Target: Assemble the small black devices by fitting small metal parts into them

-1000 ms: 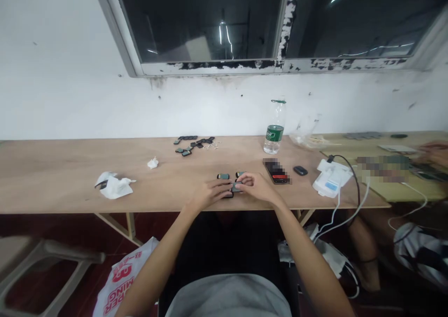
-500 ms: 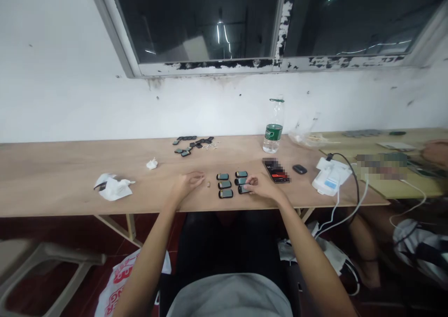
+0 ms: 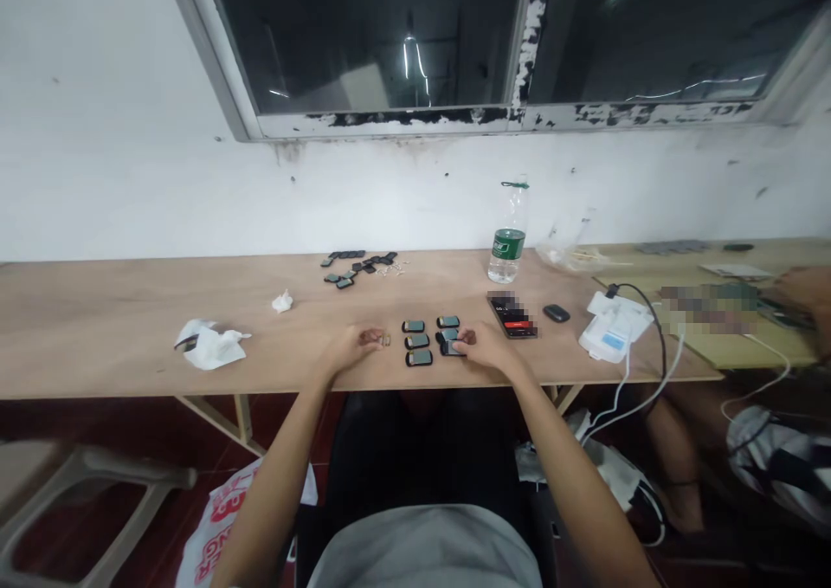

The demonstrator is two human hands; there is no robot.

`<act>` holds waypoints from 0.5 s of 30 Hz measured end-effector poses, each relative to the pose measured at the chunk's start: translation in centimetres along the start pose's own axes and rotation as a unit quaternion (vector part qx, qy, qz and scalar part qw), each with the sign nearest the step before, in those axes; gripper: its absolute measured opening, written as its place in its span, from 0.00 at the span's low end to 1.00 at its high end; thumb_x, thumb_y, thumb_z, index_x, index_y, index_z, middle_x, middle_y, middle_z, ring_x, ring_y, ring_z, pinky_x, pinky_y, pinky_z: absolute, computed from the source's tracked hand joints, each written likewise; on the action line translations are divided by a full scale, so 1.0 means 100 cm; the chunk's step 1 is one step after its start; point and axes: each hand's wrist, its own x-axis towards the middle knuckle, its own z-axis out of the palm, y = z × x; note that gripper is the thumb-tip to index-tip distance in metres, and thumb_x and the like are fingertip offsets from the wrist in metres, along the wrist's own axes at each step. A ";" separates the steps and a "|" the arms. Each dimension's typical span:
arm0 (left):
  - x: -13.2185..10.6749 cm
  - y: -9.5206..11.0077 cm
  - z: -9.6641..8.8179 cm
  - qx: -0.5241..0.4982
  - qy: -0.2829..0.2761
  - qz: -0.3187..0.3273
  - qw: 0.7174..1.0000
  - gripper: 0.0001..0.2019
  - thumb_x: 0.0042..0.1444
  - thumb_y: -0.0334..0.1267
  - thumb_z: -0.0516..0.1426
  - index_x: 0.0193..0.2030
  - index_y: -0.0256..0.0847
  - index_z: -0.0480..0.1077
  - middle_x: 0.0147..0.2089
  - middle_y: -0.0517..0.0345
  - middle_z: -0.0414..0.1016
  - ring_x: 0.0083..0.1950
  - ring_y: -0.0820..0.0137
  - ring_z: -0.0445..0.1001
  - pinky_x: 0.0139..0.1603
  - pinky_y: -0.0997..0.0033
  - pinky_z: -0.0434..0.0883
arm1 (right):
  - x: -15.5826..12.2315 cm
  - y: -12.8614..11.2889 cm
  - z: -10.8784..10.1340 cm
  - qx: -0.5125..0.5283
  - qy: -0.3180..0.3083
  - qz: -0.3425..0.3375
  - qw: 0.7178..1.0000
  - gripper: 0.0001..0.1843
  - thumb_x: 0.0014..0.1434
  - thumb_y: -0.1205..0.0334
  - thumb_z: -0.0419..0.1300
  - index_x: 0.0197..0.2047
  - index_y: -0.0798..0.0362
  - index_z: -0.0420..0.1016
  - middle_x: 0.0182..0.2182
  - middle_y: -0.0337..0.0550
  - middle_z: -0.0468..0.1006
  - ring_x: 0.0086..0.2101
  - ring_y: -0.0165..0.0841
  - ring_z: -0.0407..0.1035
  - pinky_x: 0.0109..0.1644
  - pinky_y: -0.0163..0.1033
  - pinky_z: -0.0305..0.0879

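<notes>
In front of me, small black oval modules with grey screens [image 3: 419, 358] lie in two short columns on the wooden table [image 3: 130, 328]. My right hand [image 3: 479, 347] grips the nearest module of the right column [image 3: 452, 348], tilted over the one behind it [image 3: 447, 335]. To the left of the columns, my left hand [image 3: 364, 340] has its fingers drawn together at the tabletop. Its fingertips are at a small pale piece [image 3: 386, 340], too tiny to make out in detail.
More dark modules [image 3: 344, 282] and scattered white bits [image 3: 389, 270] lie toward the wall. At right are a water bottle [image 3: 507, 246], a phone [image 3: 516, 315], a black case [image 3: 556, 313] and a white cabled box [image 3: 614, 337]. Crumpled tissues [image 3: 214, 345] lie left. Another person's arm [image 3: 805, 289] shows far right.
My left hand has shifted right and closed its fingers at the small pale piece. The module in my right hand has moved slightly away from me, toward the one behind it.
</notes>
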 end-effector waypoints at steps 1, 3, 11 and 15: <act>0.000 0.001 0.001 0.007 0.001 0.004 1.000 0.18 0.56 0.48 0.62 0.49 0.41 0.76 0.46 0.49 0.82 0.46 0.60 0.80 0.50 0.59 0.77 | -0.001 -0.003 -0.001 -0.003 0.005 -0.001 1.000 0.08 0.56 0.56 0.65 0.33 0.52 0.78 0.34 0.45 0.81 0.35 0.37 0.73 0.37 0.38 0.62; 0.001 0.002 0.002 0.020 0.001 0.010 1.000 0.17 0.56 0.48 0.62 0.49 0.41 0.76 0.46 0.50 0.82 0.46 0.60 0.80 0.50 0.59 0.77 | -0.003 -0.010 -0.004 -0.009 0.021 -0.010 1.000 0.07 0.57 0.57 0.65 0.32 0.52 0.78 0.33 0.45 0.80 0.35 0.38 0.72 0.38 0.39 0.62; 0.002 0.000 0.002 0.032 -0.011 0.024 0.999 0.17 0.57 0.46 0.62 0.50 0.42 0.76 0.47 0.51 0.82 0.46 0.60 0.80 0.50 0.61 0.77 | -0.012 -0.040 0.011 0.009 -0.025 -0.166 0.986 0.08 0.63 0.59 0.61 0.43 0.51 0.79 0.43 0.46 0.77 0.40 0.37 0.71 0.47 0.40 0.65; 0.000 -0.003 -0.001 0.025 -0.017 0.015 0.999 0.18 0.57 0.48 0.62 0.51 0.42 0.76 0.49 0.50 0.82 0.49 0.59 0.80 0.51 0.60 0.76 | -0.010 -0.045 0.028 -0.041 -0.024 -0.165 0.985 0.12 0.64 0.59 0.61 0.47 0.55 0.80 0.42 0.51 0.76 0.47 0.43 0.69 0.53 0.44 0.64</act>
